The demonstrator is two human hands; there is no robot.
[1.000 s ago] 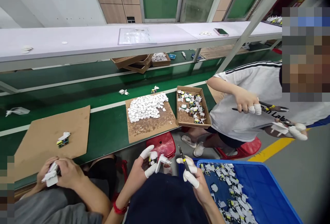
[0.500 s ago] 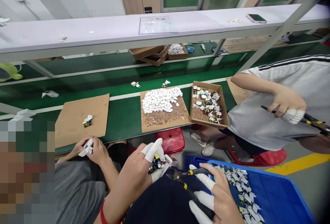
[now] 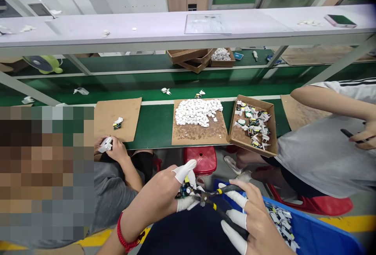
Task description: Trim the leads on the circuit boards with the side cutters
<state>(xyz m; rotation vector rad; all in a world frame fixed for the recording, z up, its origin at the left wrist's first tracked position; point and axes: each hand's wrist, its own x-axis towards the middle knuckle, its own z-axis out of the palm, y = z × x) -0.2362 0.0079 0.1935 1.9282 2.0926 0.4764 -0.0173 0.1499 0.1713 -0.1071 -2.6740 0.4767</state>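
The left hand [image 3: 161, 192] grips a small circuit board [image 3: 185, 189] with white plastic attached, pinching it between covered fingertips, while the right hand [image 3: 255, 217] is wrapped around the spread handles of a pair of pliers [image 3: 205, 198]. The pliers' nose is right at the board's white plastic; whether it bites cannot be told. The board is above the person's dark-clothed lap, in front of the bench [image 3: 155, 127].

Just beyond is a red stool [image 3: 200, 161], and beside the right hand a blue bin [image 3: 326, 227] holds many similar boards. On the green bench, a heap of white pieces [image 3: 195, 112] lies on a stained cardboard sheet [image 3: 199, 137], with a cardboard box [image 3: 273, 125] of boards to its right. Farther left, a single board [image 3: 117, 123] sits on another sheet [image 3: 129, 110]. At the left, a co-worker's hands [image 3: 117, 149] hold a white part [image 3: 105, 144]; at the right, another co-worker's hand [image 3: 366, 135] holds a dark-handled tool. A phone [image 3: 340, 20] lies on the shelf [image 3: 158, 26] above.
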